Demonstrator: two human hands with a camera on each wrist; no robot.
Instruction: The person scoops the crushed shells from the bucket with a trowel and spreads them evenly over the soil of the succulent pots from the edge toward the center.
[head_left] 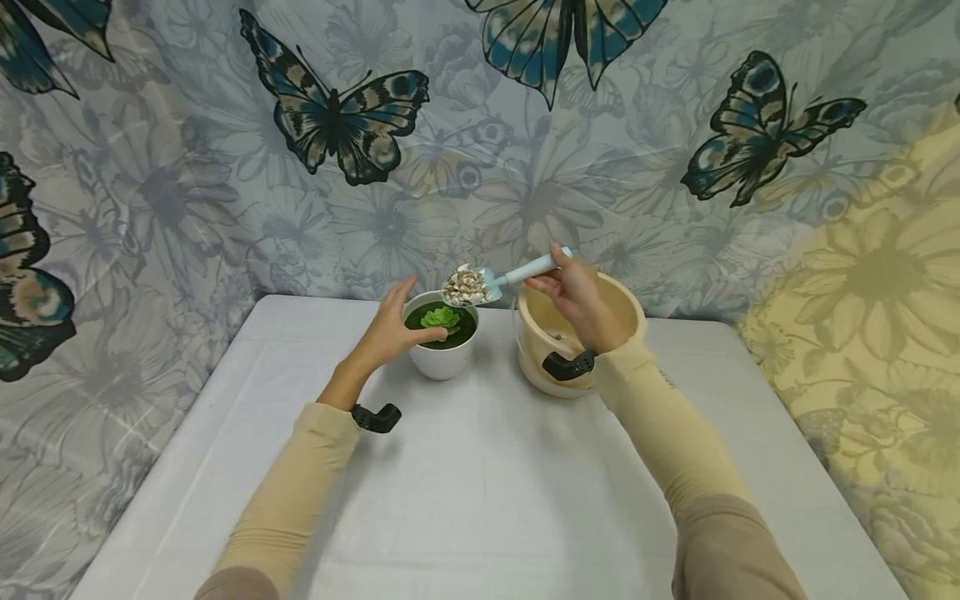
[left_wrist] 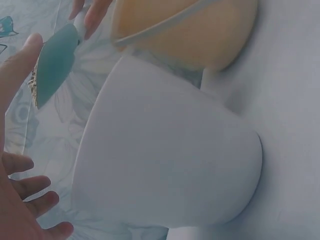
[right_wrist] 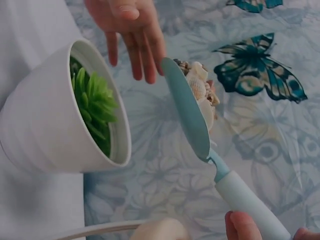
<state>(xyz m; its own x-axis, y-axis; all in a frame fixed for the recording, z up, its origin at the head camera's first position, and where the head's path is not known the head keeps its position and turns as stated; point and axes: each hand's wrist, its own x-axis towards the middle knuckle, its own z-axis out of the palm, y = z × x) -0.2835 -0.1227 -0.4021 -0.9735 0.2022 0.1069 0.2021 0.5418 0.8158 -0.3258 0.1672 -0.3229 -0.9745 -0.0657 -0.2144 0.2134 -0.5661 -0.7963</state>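
Right hand [head_left: 581, 304]: We saw its fingers curled around the pale handle of a light blue trowel, gripping it near the end.
Trowel [head_left: 491, 286]: It was held in the air with its scoop pointing left, near the white pot and level enough to carry its load.
Shells [head_left: 466, 287]: We found them heaped in the scoop, mixed white and brown, and a ribbed one showed clearly from the right wrist.
Left hand [head_left: 386, 329]: Its fingers were spread and its thumb stretched out, gripping nothing, just by the white pot's rim; we could not tell whether it touched the pot.
White pot [head_left: 442, 363]: It stood upright on the table, left of the beige bucket.
Green plant [head_left: 440, 318]: We saw its fleshy leaves in the white pot's mouth, set in darker green.
Beige bucket [head_left: 534, 358]: It stood upright beneath the right forearm, its thin handle lowered at the side, with small bits inside too tiny for us to name.
Table [head_left: 465, 508]: A white cloth covered it.
Backdrop [head_left: 450, 225]: Behind, we saw printed blue butterflies and pale flowers.
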